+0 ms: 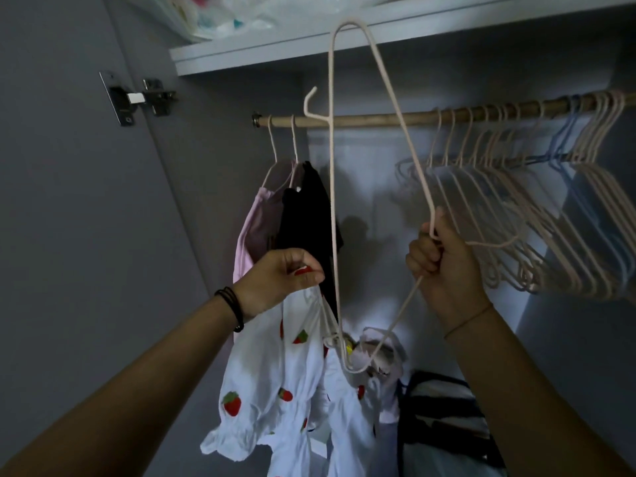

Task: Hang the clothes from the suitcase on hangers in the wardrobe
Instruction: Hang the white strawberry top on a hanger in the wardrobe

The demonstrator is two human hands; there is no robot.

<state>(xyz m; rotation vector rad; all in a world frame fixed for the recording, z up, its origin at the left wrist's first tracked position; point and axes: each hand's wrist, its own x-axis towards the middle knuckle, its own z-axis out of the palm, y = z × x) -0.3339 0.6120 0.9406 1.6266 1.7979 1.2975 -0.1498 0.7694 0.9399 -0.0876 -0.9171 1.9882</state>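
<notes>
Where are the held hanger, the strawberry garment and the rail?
held hanger (pixel 333 201), head view, long straight side.
strawberry garment (pixel 261 366), head view, white fabric.
rail (pixel 378 118), head view, bare middle stretch.

You have one view, from the camera on your head. It faces into the open wardrobe (pixel 220 173) from close in, tilted up enough to catch the shelf (pixel 309 46) above the rail (pixel 378 118). Your left hand (pixel 278 280) and right hand (pixel 444 266) sit near the lens, with your arms filling the bottom corners.
</notes>
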